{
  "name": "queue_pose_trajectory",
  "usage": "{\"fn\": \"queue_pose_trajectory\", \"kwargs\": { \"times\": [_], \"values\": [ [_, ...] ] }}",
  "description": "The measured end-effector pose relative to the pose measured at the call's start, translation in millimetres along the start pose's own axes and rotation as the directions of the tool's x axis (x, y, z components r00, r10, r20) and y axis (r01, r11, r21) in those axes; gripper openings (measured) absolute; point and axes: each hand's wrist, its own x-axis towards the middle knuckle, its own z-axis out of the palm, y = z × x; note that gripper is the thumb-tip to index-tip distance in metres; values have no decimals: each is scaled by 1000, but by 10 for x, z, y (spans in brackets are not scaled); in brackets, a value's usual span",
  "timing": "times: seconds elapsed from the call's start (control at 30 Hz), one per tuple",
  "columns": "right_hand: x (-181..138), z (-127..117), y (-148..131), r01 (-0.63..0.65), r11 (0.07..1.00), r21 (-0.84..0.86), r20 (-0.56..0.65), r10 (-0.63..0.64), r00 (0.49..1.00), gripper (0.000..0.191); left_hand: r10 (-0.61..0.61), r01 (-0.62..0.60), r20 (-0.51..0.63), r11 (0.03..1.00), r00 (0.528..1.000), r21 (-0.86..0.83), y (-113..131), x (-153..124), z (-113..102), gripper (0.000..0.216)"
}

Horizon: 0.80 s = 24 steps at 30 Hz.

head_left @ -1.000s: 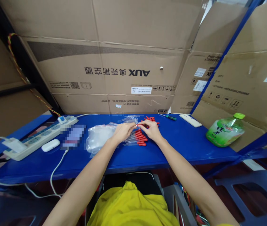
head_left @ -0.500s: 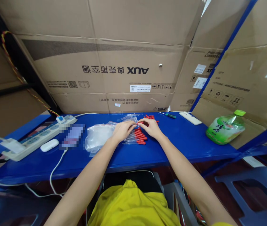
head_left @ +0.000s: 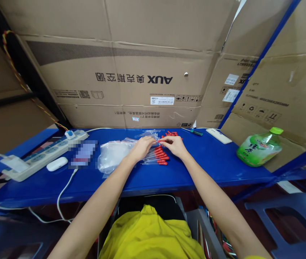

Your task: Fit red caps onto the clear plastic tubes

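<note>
My left hand [head_left: 141,147] and my right hand [head_left: 174,145] meet over the middle of the blue shelf [head_left: 201,169], fingertips pinched together on a small clear tube with a red cap [head_left: 158,143]. Below the hands lies a row of finished red-capped tubes [head_left: 160,157]. Loose red caps [head_left: 171,134] sit just behind my right hand. Clear empty tubes [head_left: 147,134] lie behind my left hand. A heap of clear plastic bags [head_left: 112,155] lies to the left of my left hand.
A white power strip [head_left: 42,155], a white earbud case [head_left: 57,163] and a blurred flat item [head_left: 82,154] sit at left. A green screwdriver [head_left: 196,132], a white remote [head_left: 218,136] and a green drink bottle [head_left: 258,148] lie at right. Cardboard boxes [head_left: 131,79] wall the back.
Both hands stay pinched together over the tubes, shifting only slightly. The camera tilted a little.
</note>
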Motion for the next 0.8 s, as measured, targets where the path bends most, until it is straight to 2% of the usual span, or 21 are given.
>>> {"fn": "queue_pose_trajectory", "kwargs": {
  "times": [0.17, 0.53, 0.8],
  "values": [
    [-8, 12, 30, -24, 998, 54, 19, 23, 1000, 30, -2, 2, 16, 1000, 1000, -7, -5, 4, 2, 39],
    [-14, 11, 26, -29, 998, 50, 42, 27, 999, 31, 22, -19, 61, 998, 998, -52, 4, 19, -20, 38],
    [-9, -1, -92, -64, 989, 136, 16, 63, 998, 35, -6, 8, 24, 997, 1000, -76, 44, 32, -12, 39]
  ]
}}
